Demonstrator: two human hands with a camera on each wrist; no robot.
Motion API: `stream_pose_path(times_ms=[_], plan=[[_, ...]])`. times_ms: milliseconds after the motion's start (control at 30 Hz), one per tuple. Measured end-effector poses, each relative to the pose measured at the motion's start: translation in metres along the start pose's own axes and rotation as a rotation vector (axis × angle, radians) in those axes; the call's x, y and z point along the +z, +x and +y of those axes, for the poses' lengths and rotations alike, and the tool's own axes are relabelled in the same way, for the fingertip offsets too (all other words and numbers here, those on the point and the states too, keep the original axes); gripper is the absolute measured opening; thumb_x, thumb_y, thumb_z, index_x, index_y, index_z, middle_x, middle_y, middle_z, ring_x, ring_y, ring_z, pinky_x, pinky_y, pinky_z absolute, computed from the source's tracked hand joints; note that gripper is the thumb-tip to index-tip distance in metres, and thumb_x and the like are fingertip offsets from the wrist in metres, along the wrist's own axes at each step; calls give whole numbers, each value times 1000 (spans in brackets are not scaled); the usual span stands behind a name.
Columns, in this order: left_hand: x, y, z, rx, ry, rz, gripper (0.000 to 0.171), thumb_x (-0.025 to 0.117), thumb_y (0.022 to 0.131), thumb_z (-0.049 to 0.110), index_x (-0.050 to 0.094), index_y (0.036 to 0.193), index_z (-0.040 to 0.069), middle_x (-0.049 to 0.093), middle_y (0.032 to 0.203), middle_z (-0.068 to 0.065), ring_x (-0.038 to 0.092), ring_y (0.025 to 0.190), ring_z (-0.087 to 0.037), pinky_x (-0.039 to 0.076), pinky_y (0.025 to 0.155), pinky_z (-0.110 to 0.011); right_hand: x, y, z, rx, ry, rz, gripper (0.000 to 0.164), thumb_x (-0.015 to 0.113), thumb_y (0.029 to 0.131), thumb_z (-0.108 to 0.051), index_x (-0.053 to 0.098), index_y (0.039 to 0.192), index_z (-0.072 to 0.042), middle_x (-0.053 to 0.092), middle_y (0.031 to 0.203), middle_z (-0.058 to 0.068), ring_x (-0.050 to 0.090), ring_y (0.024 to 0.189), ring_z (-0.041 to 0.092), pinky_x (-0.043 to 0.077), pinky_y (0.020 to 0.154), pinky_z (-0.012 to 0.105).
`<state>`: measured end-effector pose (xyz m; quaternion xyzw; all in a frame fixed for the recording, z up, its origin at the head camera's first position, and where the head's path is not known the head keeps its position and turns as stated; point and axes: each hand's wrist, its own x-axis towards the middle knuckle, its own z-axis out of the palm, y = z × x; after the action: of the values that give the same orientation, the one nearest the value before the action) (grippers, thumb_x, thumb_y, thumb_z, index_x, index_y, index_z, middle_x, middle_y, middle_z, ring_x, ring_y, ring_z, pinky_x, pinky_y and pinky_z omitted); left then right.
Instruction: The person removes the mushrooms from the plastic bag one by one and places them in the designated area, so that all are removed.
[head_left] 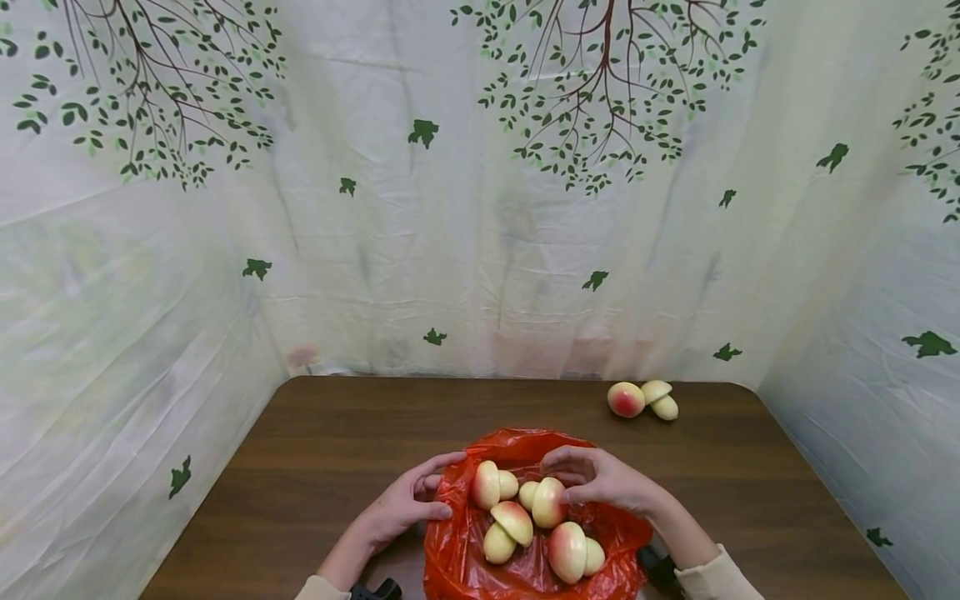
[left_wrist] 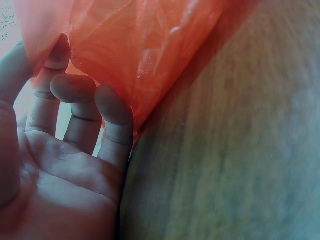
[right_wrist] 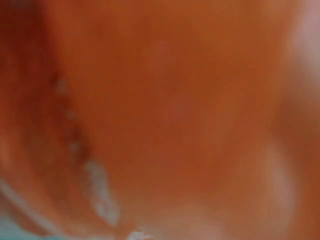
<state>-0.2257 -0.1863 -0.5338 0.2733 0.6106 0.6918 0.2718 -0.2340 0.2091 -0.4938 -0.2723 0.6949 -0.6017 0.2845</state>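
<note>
Brown table (head_left: 375, 412) — red bag (head_left: 448, 554) on it, pale mushrooms (head_left: 657, 392) beyond.

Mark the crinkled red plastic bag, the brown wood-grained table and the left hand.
Crinkled red plastic bag (head_left: 448, 552), head view: left wall.
Brown wood-grained table (head_left: 360, 429), head view: bare far-left top.
Left hand (head_left: 401, 505), head view: middle of the hand.

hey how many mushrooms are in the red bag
4 in the bag: one mushroom back left, one back right by the right hand, one front left, one front right. Folds may hide more.
</note>
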Motion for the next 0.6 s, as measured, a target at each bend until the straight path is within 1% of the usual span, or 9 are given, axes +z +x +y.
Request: stream_pose_path(times_ms=[100,267,333,467,600], plan=[[0,0,0,-1,4,3,73,64,103,1,29,166,7,72,133,-19,77,109,-15,65,88,-34,0,1,1,3,-5,-13,53,69,102,-8,49,149,8,49,154,34,48,150,41,52,109,21],[0,0,0,5,6,1,72,64,103,1,30,166,7,72,132,-20,77,106,-15,65,87,-33,0,2,4,7,-10,-36,53,69,102,-8,49,148,8,52,151,33,60,137,20,53,107,23],[0,0,-1,11,5,-3,72,64,103,1,30,166,6,72,132,-21,77,105,-15,65,87,-34,1,3,6,4,-15,-48,53,69,101,-7,49,148,8,55,150,31,62,131,15,53,106,24],[0,1,-2,19,3,-7,72,63,103,1,30,166,5,72,133,-22,78,106,-15,65,87,-34,1,3,8,-2,-30,-56,52,70,101,-7,50,146,8,58,147,25,64,124,11,54,104,24],[0,1,-3,24,4,-8,72,63,103,0,29,166,5,72,133,-22,77,107,-16,65,87,-34,2,3,9,5,-39,-47,51,72,100,-9,52,145,7,58,147,21,64,123,10,55,104,25]])
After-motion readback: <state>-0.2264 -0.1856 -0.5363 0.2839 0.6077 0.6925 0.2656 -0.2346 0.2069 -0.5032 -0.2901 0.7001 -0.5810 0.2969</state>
